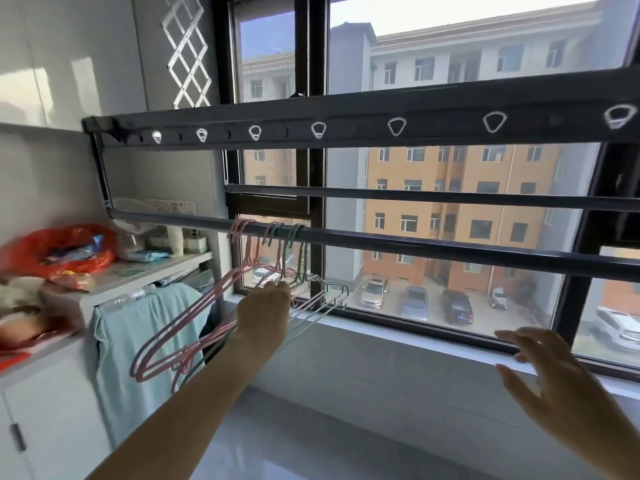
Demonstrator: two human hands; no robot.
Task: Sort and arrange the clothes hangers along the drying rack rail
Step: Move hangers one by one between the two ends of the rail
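Several thin hangers hang bunched by their hooks on the lower dark rail (415,245) of the drying rack, left of its middle. The pink hangers (173,336) are on the left of the bunch and the pale green hangers (320,299) on the right. My left hand (265,315) reaches up into the bunch, fingers closed around the hangers' shoulders just below the necks. My right hand (550,372) floats lower right, in front of the window sill, fingers spread and holding nothing.
The rack's upper black bar (346,119) carries a row of white hook loops. A second rail (433,197) runs behind. Left is a white cabinet (52,410) with a draped light blue cloth (138,341) and a red plastic bag (65,251). A window sill (398,336) lies below.
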